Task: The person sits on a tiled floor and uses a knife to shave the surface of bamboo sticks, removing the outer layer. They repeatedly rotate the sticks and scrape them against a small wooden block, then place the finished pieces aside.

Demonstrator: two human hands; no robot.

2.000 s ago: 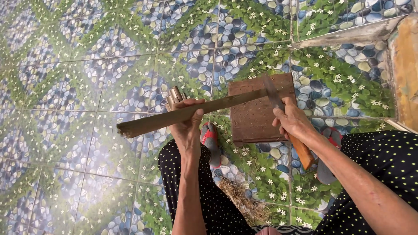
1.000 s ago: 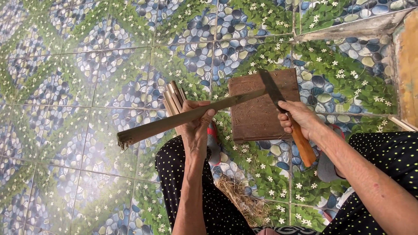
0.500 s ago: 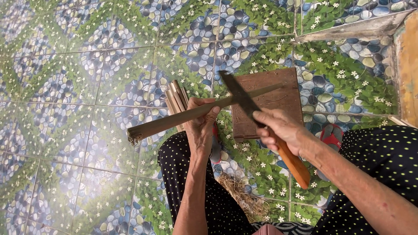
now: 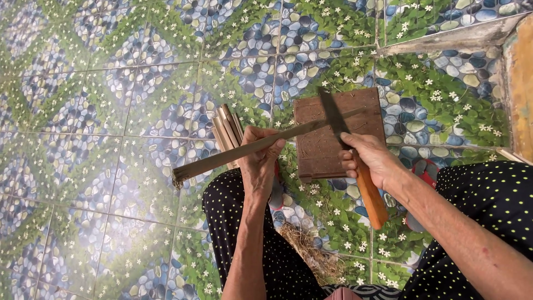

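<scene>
A: What is the left hand (image 4: 261, 161) doing?

B: Its fingers are wrapping fully around a long bamboo strip (image 4: 233, 153), which is slanting from 8 o'clock up to 2 o'clock over a brown wooden board (image 4: 325, 153).

A: And the right hand (image 4: 369, 161)?

B: It is gripping the orange handle of a knife (image 4: 347, 150), fingers closed tight; the blade is crossing the strip above the board. A bundle of cut bamboo strips (image 4: 225, 130) is lying at 11 o'clock of the left hand.

No packages, labels, signs or screens show anywhere in this view.
</scene>
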